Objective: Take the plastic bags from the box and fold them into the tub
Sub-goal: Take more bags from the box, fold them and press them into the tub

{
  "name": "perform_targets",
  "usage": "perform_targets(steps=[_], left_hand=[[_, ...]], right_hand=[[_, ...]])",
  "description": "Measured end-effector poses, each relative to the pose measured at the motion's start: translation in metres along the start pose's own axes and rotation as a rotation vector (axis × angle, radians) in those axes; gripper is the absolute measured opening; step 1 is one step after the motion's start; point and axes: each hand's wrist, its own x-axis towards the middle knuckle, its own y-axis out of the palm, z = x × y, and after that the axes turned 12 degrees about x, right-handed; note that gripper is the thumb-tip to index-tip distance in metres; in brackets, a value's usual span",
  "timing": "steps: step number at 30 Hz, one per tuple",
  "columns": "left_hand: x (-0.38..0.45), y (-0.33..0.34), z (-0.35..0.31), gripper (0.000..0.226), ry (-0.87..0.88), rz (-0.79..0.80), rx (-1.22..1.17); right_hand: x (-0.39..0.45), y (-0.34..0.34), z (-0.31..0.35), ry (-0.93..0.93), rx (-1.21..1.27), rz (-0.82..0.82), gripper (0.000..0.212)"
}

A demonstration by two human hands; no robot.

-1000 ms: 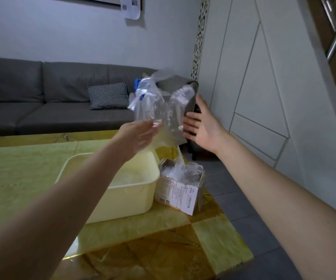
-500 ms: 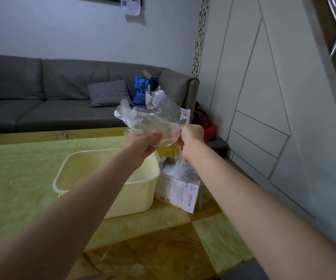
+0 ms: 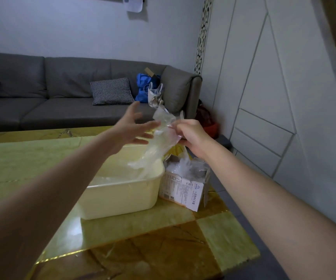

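A clear plastic bag (image 3: 159,142) hangs crumpled above the right end of the cream tub (image 3: 122,197). My right hand (image 3: 191,136) grips its upper part, fingers curled round it. My left hand (image 3: 132,126) is spread with straight fingers just left of the bag, fingertips near it, holding nothing. The torn white cardboard box (image 3: 185,190) stands against the tub's right side, with more clear bags (image 3: 187,166) bunched in its open top. Pale folded plastic lies in the tub's bottom.
The tub and box sit on a glossy yellow-green stone table (image 3: 122,239), whose right edge runs close beside the box. A grey sofa (image 3: 62,93) with a checked cushion (image 3: 111,90) and a blue bag (image 3: 145,87) stands behind. White wall panels rise at the right.
Both hands held the bag half a second ago. My left hand has let go and spread out, and the bag now hangs down from my right hand alone.
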Motion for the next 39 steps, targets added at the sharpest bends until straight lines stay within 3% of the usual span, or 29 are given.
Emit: perform_targets(steps=[2, 4, 6, 9, 11, 12, 14, 15, 19, 22, 24, 27, 28, 30, 32, 33, 37, 39], left_hand=[[-0.002, 0.007, -0.006, 0.069, -0.054, 0.200, 0.060], [-0.003, 0.009, -0.002, 0.036, -0.085, 0.250, 0.088], [-0.002, 0.006, 0.008, 0.019, -0.080, 0.121, 0.152], [0.000, -0.006, 0.017, 0.020, -0.027, -0.081, 0.178], [0.002, -0.013, 0.019, 0.018, 0.034, -0.164, 0.280], [0.003, -0.016, 0.020, 0.017, 0.068, -0.204, 0.365], [0.004, -0.021, 0.022, 0.018, 0.132, -0.298, 0.548], [0.004, -0.023, 0.023, 0.019, 0.157, -0.341, 0.628], [0.002, -0.039, 0.040, 0.021, 0.139, -0.400, 0.920], [-0.002, -0.057, 0.067, 0.023, -0.032, -0.230, 1.111], [-0.004, -0.066, 0.082, 0.027, -0.101, -0.203, 1.196], [0.000, -0.063, 0.084, 0.032, 0.006, -0.211, 1.136], [0.001, -0.057, 0.082, 0.030, 0.022, -0.103, 1.025], [0.004, -0.042, 0.080, 0.039, -0.125, 0.260, 0.850], [0.007, -0.035, 0.089, 0.054, -0.304, 0.546, 0.924], [0.009, -0.034, 0.096, 0.057, -0.362, 0.617, 0.962], [0.019, -0.033, 0.119, 0.064, -0.431, 0.639, 0.862], [0.021, -0.032, 0.124, 0.066, -0.434, 0.625, 0.848]], right_hand=[[0.000, 0.005, 0.001, 0.015, 0.036, 0.082, 0.035], [0.000, 0.004, 0.002, 0.020, 0.076, 0.143, 0.036], [-0.002, -0.003, 0.004, 0.016, 0.134, 0.132, 0.035], [-0.001, -0.011, 0.003, 0.052, 0.218, 0.020, 0.029], [-0.001, -0.008, 0.003, 0.148, 0.283, 0.048, 0.013], [-0.002, -0.004, 0.004, 0.197, 0.276, 0.072, 0.024], [-0.002, 0.011, 0.002, 0.220, 0.094, 0.109, 0.054], [-0.001, 0.021, -0.002, 0.187, -0.038, 0.106, 0.059], [0.005, 0.052, -0.024, -0.027, -0.324, 0.018, 0.058], [0.006, 0.066, -0.041, -0.101, -0.429, 0.139, 0.055], [0.007, 0.072, -0.053, -0.111, -0.561, 0.233, 0.050], [0.013, 0.078, -0.070, -0.090, -0.740, 0.275, 0.041], [0.015, 0.080, -0.075, -0.084, -0.790, 0.284, 0.040], [0.016, 0.084, -0.082, -0.085, -0.904, 0.331, 0.041], [0.019, 0.087, -0.087, -0.065, -1.052, 0.402, 0.040], [0.020, 0.087, -0.088, -0.065, -1.141, 0.433, 0.037], [0.021, 0.090, -0.079, -0.392, -1.364, 0.408, 0.025], [0.022, 0.094, -0.075, -0.371, -1.290, 0.472, 0.019]])
